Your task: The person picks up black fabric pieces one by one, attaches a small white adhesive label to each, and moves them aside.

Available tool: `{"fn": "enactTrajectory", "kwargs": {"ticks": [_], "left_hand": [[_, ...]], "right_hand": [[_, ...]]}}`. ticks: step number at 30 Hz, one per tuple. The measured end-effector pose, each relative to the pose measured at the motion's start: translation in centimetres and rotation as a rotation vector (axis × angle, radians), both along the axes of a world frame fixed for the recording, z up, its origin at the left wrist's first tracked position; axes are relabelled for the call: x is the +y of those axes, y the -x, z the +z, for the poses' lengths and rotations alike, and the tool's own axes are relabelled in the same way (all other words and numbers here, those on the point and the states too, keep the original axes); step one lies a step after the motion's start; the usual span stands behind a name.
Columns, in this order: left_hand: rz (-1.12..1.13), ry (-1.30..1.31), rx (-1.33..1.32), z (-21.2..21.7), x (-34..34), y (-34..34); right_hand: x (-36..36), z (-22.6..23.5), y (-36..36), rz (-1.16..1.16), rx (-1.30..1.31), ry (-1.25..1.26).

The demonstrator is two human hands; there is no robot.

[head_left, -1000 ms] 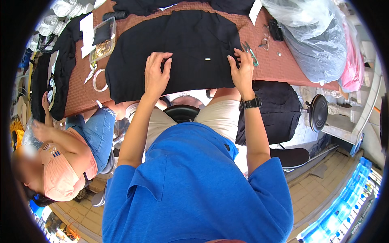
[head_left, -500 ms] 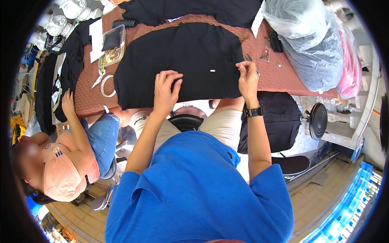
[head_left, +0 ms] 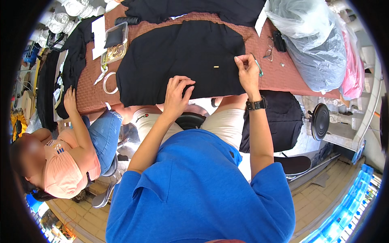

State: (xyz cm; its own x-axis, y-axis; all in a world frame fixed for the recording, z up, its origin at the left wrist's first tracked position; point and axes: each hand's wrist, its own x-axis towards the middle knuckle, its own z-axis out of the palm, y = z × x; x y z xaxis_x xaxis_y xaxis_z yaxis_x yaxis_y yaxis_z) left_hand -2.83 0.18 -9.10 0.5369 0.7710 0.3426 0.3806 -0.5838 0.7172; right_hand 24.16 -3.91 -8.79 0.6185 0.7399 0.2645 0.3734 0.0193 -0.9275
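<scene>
A black garment piece (head_left: 174,52) lies spread over the near part of the table, with a small gold metal bar (head_left: 216,67) on its right half. My left hand (head_left: 177,96) hovers at the cloth's near edge, open, its fingers curved and the thumb apart. Near the right edge of the cloth is my right hand (head_left: 248,75), with thumb and forefinger pinched together. Small teal-handled snips (head_left: 258,67) are tucked in that hand and stick out beside its fingers. Anything finer in the pinch is too small to make out.
Beyond the cloth, the brown-covered table (head_left: 91,87) bears a clear box (head_left: 115,50) of gold pieces, a white tape roll (head_left: 109,83), eyeglasses (head_left: 269,48) and plastic-wrapped bundles (head_left: 312,44). A co-worker (head_left: 67,170) sits at the left, one hand on black fabric.
My left hand has moved right along the cloth's near edge. My right hand stays near the right edge, still pinched, and the snips have turned in it.
</scene>
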Motion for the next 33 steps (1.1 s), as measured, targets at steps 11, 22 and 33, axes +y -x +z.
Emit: {"fn": "enactTrajectory", "kwargs": {"ticks": [11,22,33], "left_hand": [[-0.037,0.191,-0.083,0.9,-2.1,-0.5],[0.321,0.364,-0.271,-1.6,-3.7,1.3],[0.277,1.119,0.028,-7.2,0.4,17.0]], "right_hand": [[-1.6,1.0,-0.3,0.016,0.045,0.047],[-4.4,13.2,14.7,0.732,-0.148,-0.243],[-1.4,15.6,23.8,1.130,-0.246,-0.646]]}}
